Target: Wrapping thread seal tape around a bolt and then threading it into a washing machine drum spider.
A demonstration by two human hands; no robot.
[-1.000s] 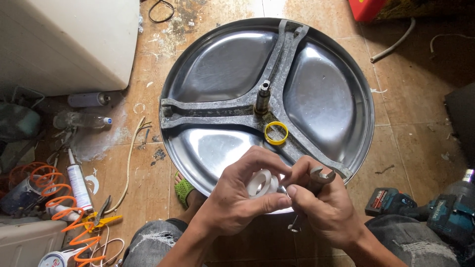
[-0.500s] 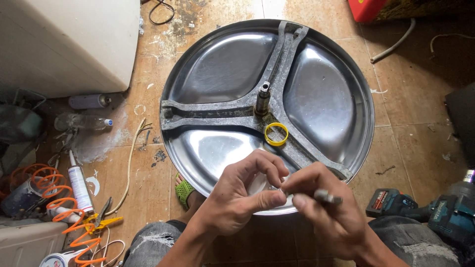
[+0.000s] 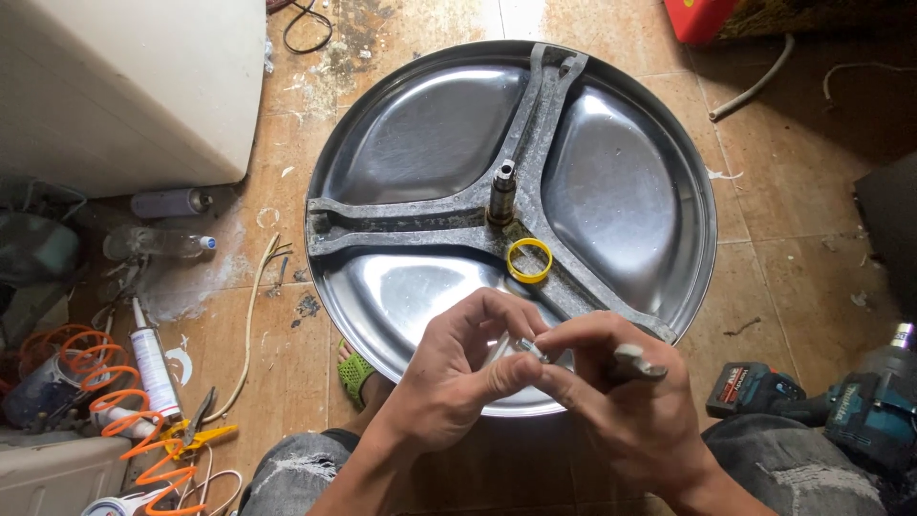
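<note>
While both hands are working low over the near rim of the round steel drum back (image 3: 611, 191), a clutter of other things is lying around it on the tiled floor. A white appliance cabinet (image 3: 115, 86) is standing at the upper left, with a sealant tube (image 3: 155, 368) and a coiled orange hose (image 3: 86, 382) lying below it beside yellow-handled pliers (image 3: 196, 430). A teal cordless driver (image 3: 860, 406) is resting at the right, near the person's knee. On the drum back, a grey three-armed bracket (image 3: 420, 225) is carrying an upright central shaft (image 3: 502, 191), and a yellow ring (image 3: 529, 260) is lying just beside that shaft.

Nothing is blocking the view of the hands except their own fingers. The left hand (image 3: 449, 392) is pinching a small shiny metal part (image 3: 528, 348) between thumb and forefinger, and the right hand (image 3: 630, 406) is meeting it with fingertips closed on the same piece, while also gripping a grey metal tool (image 3: 635, 363) in its curled fingers. The part is small, silvery and mostly hidden.
</note>
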